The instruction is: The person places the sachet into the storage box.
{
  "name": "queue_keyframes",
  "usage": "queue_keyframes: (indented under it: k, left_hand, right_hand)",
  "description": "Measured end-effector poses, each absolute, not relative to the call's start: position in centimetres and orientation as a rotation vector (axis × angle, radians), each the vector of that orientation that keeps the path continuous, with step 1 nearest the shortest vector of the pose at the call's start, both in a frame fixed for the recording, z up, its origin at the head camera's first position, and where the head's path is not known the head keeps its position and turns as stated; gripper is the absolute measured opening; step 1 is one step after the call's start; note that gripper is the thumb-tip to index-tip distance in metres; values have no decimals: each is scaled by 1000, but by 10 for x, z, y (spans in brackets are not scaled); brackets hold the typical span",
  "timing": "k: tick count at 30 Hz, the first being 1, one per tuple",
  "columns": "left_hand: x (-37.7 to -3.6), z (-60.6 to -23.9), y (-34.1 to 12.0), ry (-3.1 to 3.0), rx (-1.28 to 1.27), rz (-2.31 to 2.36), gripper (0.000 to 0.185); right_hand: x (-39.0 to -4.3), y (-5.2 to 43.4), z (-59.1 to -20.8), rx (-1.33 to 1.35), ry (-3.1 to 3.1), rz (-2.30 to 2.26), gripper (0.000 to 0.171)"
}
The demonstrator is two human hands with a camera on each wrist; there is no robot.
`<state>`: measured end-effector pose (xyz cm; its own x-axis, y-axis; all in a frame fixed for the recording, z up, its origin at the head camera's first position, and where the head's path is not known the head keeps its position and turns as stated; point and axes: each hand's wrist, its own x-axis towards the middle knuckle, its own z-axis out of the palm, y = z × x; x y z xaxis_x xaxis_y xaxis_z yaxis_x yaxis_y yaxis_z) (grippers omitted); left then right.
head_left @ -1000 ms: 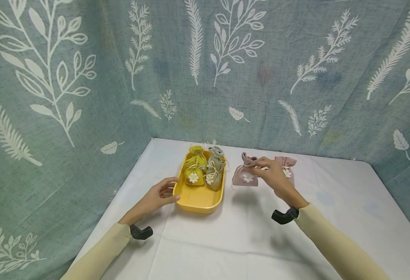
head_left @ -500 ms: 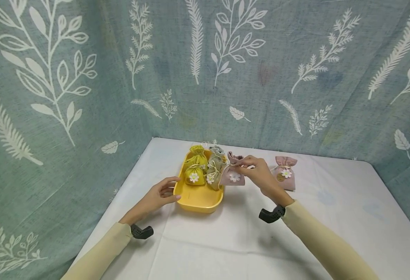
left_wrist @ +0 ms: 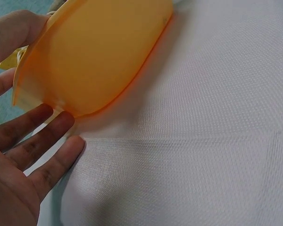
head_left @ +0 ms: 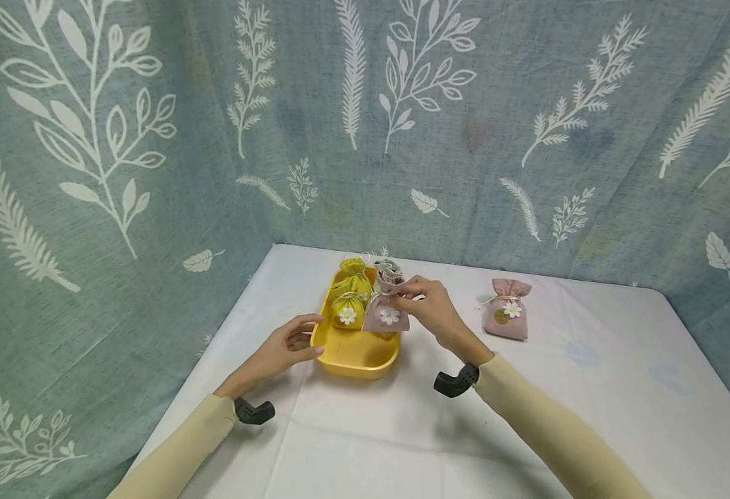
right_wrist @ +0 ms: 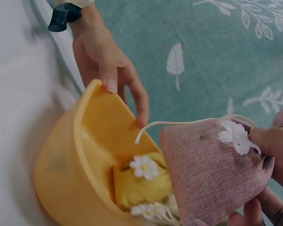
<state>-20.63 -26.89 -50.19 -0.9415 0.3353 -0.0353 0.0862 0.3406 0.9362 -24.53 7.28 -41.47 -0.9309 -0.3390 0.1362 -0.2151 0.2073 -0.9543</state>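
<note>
In the head view, my right hand (head_left: pixel 430 310) pinches the gathered neck of a pink drawstring pouch (head_left: pixel 380 319) with a white flower. The pouch hangs over the right part of a yellow tray (head_left: pixel 357 371), in front of grey-green pouches that it largely hides. My left hand (head_left: pixel 284 350) rests against the tray's left rim, thumb and fingers spread apart; the left wrist view shows fingers (left_wrist: pixel 61 125) touching its outer wall. Two yellow-green pouches (head_left: pixel 348 310) sit inside the tray on the left. The right wrist view shows the held pouch (right_wrist: pixel 212 169) close up.
A second pink pouch (head_left: pixel 507 312) with a white flower and a round tag lies on the white-covered table (head_left: pixel 589 388), right of my right hand. A green leaf-patterned curtain (head_left: pixel 465 166) borders the table at the back and sides.
My right hand has carried the pink pouch leftward, from beside the tray to over its right part. The other pink pouch has come fully into view. My left hand stays at the rim.
</note>
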Motion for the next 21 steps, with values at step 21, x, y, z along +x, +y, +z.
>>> queue_keyframes:
  k: [21]
  left_hand:
    - [-205, -502, -270, 2394, 386, 1629, 66]
  right_hand:
    - [-244, 14, -433, -624, 2602, -1563, 9]
